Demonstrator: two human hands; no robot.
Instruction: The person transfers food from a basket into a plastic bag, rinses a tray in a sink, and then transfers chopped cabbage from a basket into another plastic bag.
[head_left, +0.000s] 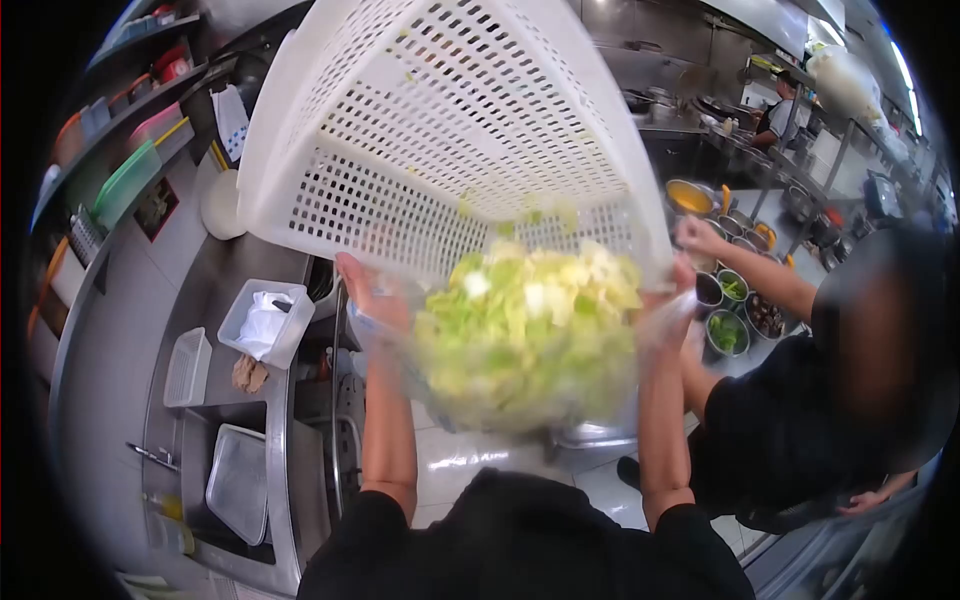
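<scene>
A clear plastic bag full of chopped pale green and yellow vegetables (pixel 530 340) hangs between my two hands, blurred by motion. My left hand (pixel 375 292) grips the bag's left edge, and my right hand (pixel 672 297) has hold of its right edge. Tilted above and behind the bag is a large white perforated basket (pixel 440 110), its open side facing me. A few green bits cling to its inner walls. The basket's lower rim is close to both hands; whether they also touch it cannot be made out.
At the right a co-worker in black (pixel 830 400) reaches toward metal containers of ingredients (pixel 728 332). Another person (pixel 780 115) stands farther back. A white bin (pixel 266 322) sits on the left counter beside a sink (pixel 238 485). Shelves (pixel 120 190) line the left wall.
</scene>
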